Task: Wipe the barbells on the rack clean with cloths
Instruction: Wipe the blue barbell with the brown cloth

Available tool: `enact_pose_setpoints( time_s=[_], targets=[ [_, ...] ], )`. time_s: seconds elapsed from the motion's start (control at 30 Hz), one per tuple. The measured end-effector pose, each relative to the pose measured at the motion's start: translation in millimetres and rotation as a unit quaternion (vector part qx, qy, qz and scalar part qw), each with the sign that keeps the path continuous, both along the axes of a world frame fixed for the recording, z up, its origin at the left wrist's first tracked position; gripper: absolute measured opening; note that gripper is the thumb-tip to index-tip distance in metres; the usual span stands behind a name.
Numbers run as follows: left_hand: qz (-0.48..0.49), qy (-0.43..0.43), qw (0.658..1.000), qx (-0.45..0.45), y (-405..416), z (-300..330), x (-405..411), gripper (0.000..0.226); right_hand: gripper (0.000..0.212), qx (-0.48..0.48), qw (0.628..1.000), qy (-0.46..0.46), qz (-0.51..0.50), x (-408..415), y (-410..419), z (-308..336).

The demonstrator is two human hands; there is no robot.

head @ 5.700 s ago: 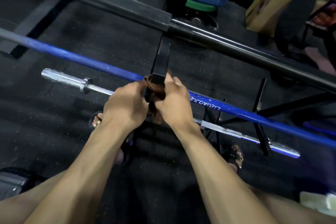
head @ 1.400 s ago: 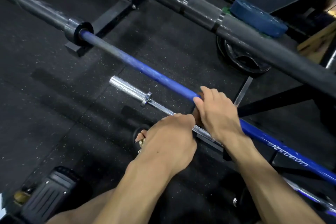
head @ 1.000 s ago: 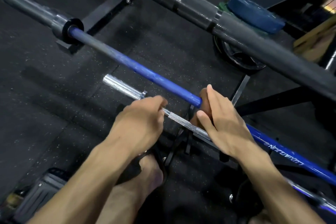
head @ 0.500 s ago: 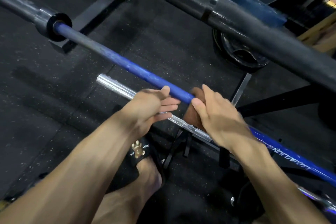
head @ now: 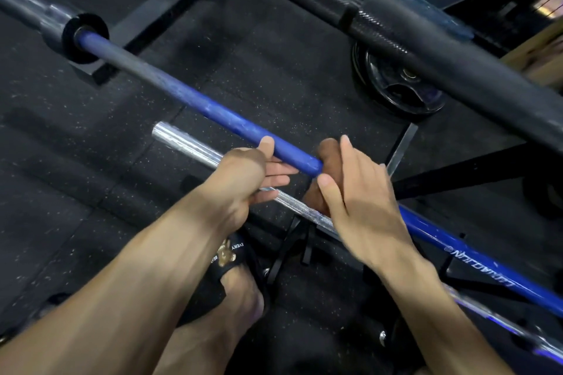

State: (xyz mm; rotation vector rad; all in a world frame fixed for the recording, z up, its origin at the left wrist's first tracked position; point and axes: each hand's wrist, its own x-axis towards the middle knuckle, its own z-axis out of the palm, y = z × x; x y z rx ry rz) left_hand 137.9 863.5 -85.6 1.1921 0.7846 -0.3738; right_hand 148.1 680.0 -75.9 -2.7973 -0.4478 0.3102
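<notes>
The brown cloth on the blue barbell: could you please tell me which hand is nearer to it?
Right. The right hand holds the brown cloth against the blue barbell; the left hand grips the bar just beside it, apart from the cloth.

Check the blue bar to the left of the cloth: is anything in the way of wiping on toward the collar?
Yes: the left hand holds the blue barbell just left of the brown cloth, which the right hand grips. Beyond it, the shaft is bare up to the black collar.
</notes>
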Motion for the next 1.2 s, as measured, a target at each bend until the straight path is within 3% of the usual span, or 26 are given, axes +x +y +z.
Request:
enact_pose_setpoints(
  time_s=[0.2, 0.37, 0.5, 0.67, 0.83, 1.0, 1.2],
  targets=[
    [-0.021, -0.008, 1.000, 0.014, -0.9, -2.0, -1.8, 0.046, 0.052, -0.047, 0.996, -0.069, 0.012, 0.5, 12.7, -6.6],
    [0.003, 0.000, 1.000, 0.017, -2.7, -0.3, -0.9, 0.039, 0.042, -0.033, 0.999, -0.010, 0.026, 19.4, 42.6, -4.8],
    [0.002, -0.010, 1.000, 0.028, -2.3, -2.1, 0.8, 0.037, 0.050, -0.024, 1.000, 0.008, 0.010, 15.0, 21.8, 3.7],
    [-0.037, -0.016, 0.998, 0.038, -2.4, -3.6, 0.2, 0.043, 0.041, -0.015, 0.999, -0.009, -0.042, 11.9, 16.2, 2.6],
    [-0.014, 0.000, 0.998, 0.055, -2.8, -3.0, 1.7, 0.037, 0.035, 0.028, 0.999, 0.003, -0.021, 38.8, 59.0, -1.9],
    [-0.043, -0.013, 0.997, 0.066, 2.1, -5.9, 2.4, 0.042, 0.030, 0.063, 0.995, -0.008, -0.080, 20.4, 25.1, 4.8],
    [-0.049, -0.006, 0.996, 0.078, -2.4, -7.3, 4.1, 0.044, 0.024, -0.038, 0.994, -0.068, -0.079, 35.0, 55.1, -5.0]
  ],
)
